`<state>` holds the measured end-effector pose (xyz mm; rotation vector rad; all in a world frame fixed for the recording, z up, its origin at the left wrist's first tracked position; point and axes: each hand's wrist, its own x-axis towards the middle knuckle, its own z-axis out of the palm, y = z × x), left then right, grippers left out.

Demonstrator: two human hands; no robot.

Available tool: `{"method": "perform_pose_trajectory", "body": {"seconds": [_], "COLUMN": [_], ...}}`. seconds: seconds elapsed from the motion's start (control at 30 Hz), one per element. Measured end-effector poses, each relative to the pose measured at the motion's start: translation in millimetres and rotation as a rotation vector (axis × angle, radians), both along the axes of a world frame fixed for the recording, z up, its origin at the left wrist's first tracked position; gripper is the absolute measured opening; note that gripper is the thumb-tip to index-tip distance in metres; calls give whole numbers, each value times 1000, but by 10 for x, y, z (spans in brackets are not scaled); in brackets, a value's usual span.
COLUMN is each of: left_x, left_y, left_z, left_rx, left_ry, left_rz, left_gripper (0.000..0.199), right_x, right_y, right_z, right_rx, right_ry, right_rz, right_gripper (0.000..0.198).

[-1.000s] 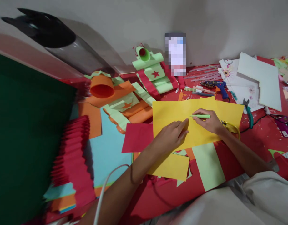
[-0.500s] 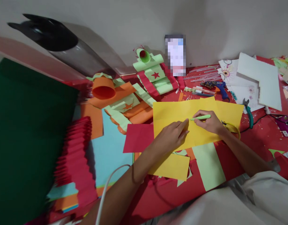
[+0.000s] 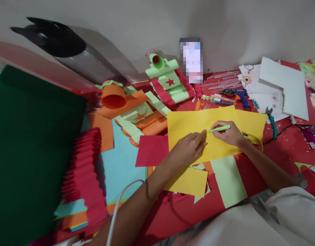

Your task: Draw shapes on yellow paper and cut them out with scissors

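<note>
A large yellow paper sheet (image 3: 188, 119) lies in front of me on the red table. My left hand (image 3: 189, 147) rests on it, index finger stretched forward and the others loosely spread, holding nothing. Pinched in my right hand (image 3: 229, 133) is a light green pen (image 3: 220, 128), its tip down at the paper just right of my left fingertip. Beside my right wrist lie yellow-handled scissors (image 3: 254, 138), partly hidden. Under my left forearm are a red paper piece (image 3: 151, 150) and a smaller yellow one (image 3: 189, 182). A pale green strip (image 3: 229, 181) sits near the table's front edge.
Folded paper figures in orange (image 3: 140, 112) and green (image 3: 170, 82) stand at the back, near a phone (image 3: 192, 61). A glue gun (image 3: 238, 95), pliers (image 3: 272, 123) and white board (image 3: 283, 85) lie right. Pleated red paper (image 3: 85, 177) and a dark green panel (image 3: 31, 147) are left.
Both hands and the pen stay almost in the same place on the yellow sheet. The view has shifted very slightly.
</note>
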<state>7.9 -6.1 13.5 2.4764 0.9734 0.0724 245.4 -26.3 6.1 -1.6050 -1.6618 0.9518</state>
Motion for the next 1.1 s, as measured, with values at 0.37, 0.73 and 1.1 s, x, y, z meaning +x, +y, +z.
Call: {"method": "perform_pose_trajectory", "body": {"seconds": [0.37, 0.73, 1.1], "left_x": [93, 149, 171], "left_y": [-41, -79, -90], "left_z": [-59, -30, 11], "left_rx": [32, 93, 64], "left_ry": [6, 93, 107], "left_rz": [133, 167, 184], "left_gripper": [38, 42, 40], "right_x": [12, 24, -15], "right_y": [-20, -55, -57], "right_z": [2, -3, 49], "right_rx": [-32, -33, 32], "right_ry": [-2, 17, -29], "right_rz": [42, 54, 81], "right_gripper": [16, 12, 11]}}
